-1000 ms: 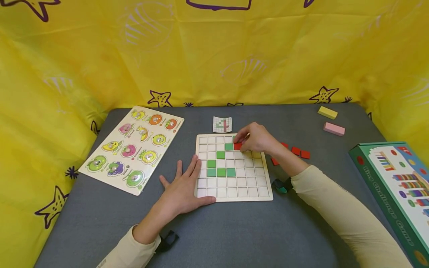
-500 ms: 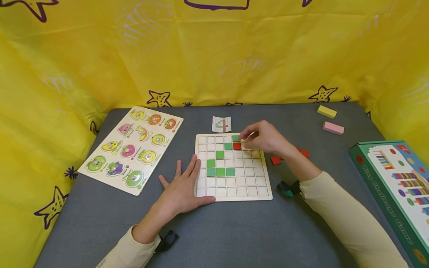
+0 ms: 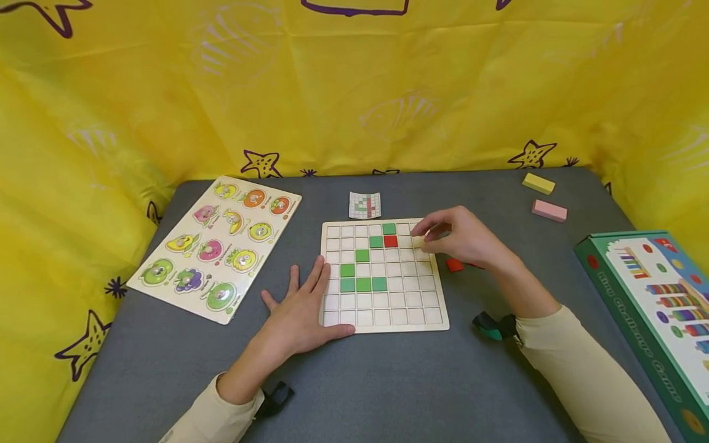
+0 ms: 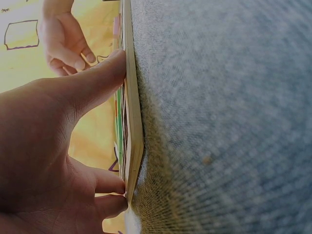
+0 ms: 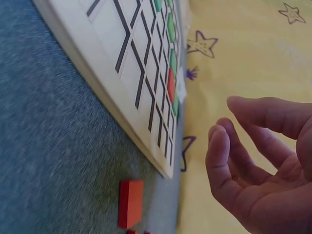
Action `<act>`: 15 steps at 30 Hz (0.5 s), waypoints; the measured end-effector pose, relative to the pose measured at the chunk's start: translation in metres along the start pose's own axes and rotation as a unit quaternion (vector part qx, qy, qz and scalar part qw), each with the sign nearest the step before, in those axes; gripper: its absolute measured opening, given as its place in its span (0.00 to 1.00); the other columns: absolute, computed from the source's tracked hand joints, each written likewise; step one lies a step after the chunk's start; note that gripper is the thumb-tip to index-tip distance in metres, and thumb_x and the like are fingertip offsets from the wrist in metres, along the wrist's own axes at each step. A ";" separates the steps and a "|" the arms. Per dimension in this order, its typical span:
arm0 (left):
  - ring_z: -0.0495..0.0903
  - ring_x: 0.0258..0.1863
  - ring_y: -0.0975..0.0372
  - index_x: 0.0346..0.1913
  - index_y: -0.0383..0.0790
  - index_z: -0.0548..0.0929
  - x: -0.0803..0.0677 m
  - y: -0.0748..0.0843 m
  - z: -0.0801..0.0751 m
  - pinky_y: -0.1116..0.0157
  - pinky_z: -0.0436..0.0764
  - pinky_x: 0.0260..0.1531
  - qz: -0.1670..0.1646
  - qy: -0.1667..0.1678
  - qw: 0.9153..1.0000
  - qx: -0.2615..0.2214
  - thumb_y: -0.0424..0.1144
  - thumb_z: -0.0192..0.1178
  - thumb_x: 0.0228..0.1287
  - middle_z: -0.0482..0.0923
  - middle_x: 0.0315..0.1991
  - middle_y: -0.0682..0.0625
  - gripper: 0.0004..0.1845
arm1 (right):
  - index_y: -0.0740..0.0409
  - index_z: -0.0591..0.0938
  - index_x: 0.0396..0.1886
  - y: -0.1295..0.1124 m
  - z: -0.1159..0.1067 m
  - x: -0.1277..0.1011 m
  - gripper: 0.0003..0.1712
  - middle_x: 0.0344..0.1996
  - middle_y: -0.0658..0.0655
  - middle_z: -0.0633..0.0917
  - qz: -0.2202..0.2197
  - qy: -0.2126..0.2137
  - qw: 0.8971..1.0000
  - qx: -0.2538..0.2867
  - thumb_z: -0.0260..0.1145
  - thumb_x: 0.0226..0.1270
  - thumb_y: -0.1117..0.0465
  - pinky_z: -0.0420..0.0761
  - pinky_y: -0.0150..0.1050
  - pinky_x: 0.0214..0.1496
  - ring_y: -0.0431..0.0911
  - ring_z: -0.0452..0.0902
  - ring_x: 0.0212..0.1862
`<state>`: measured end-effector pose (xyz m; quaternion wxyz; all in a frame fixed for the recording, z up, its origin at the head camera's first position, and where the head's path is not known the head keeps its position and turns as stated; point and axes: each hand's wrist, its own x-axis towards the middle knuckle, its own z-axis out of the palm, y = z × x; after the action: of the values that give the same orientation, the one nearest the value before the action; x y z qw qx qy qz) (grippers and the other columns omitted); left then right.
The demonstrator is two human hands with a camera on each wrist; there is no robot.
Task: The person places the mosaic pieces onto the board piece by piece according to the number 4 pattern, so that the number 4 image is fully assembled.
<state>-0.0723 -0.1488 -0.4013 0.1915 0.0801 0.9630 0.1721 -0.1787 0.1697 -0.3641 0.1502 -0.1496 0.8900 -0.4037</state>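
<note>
A white square grid board (image 3: 382, 318) lies on the grey table with several green tiles (image 3: 362, 256) set in its cells. One red tile (image 3: 390, 242) sits in the second row from the far side, just below a green one. My left hand (image 3: 296, 320) lies spread at the board's left edge, thumb on the near edge and fingertips along the side. Over the board's far right part hovers my right hand (image 3: 465, 237), its fingers loosely bent. Nothing shows between thumb and fingertips in the right wrist view. Loose red tiles (image 5: 131, 204) lie right of the board, partly hidden by that hand.
Behind the board is a small pattern card (image 3: 364, 205). A fruit puzzle board (image 3: 221, 249) lies at the left. Yellow (image 3: 538, 183) and pink blocks (image 3: 549, 210) sit at the back right, and a green game box (image 3: 637, 320) at the right edge. Yellow cloth (image 3: 332, 92) surrounds the table.
My right hand has let go of the red tile in the board's second row and drawn away to the right. The left hand has stayed at the board's edge.
</note>
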 end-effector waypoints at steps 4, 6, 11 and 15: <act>0.32 0.83 0.35 0.86 0.47 0.46 0.000 0.000 0.000 0.13 0.35 0.57 0.000 0.001 1.000 0.000 0.74 0.70 0.53 0.34 0.87 0.54 0.67 | 0.59 0.91 0.49 0.006 -0.006 -0.009 0.15 0.44 0.61 0.90 -0.013 -0.003 1.000 0.008 0.76 0.62 0.68 0.81 0.37 0.42 0.50 0.83 0.43; 0.32 0.83 0.35 0.86 0.47 0.46 0.000 -0.001 0.000 0.13 0.35 0.57 0.001 0.001 1.000 0.000 0.74 0.70 0.53 0.34 0.87 0.53 0.67 | 0.60 0.91 0.49 0.010 -0.009 -0.014 0.15 0.46 0.62 0.90 -0.015 -0.009 1.000 0.012 0.75 0.62 0.69 0.82 0.36 0.40 0.49 0.83 0.44; 0.33 0.82 0.35 0.86 0.47 0.46 0.000 -0.001 0.000 0.13 0.35 0.57 0.002 0.002 1.000 0.000 0.74 0.70 0.52 0.34 0.87 0.53 0.67 | 0.60 0.90 0.50 0.020 -0.016 -0.023 0.16 0.47 0.62 0.90 -0.007 -0.022 0.999 0.022 0.75 0.62 0.70 0.84 0.36 0.39 0.50 0.84 0.46; 0.33 0.82 0.35 0.86 0.47 0.46 0.001 0.000 0.000 0.13 0.35 0.57 0.002 0.002 1.000 -0.001 0.73 0.71 0.52 0.34 0.87 0.53 0.67 | 0.61 0.90 0.49 0.027 -0.021 -0.028 0.15 0.44 0.63 0.90 -0.005 -0.030 0.999 0.030 0.76 0.61 0.70 0.83 0.36 0.37 0.49 0.84 0.45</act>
<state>-0.0731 -0.1492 -0.4013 0.1895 0.0815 0.9629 0.1738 -0.1650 0.2119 -0.3675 0.1787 -0.1615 0.8719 -0.4263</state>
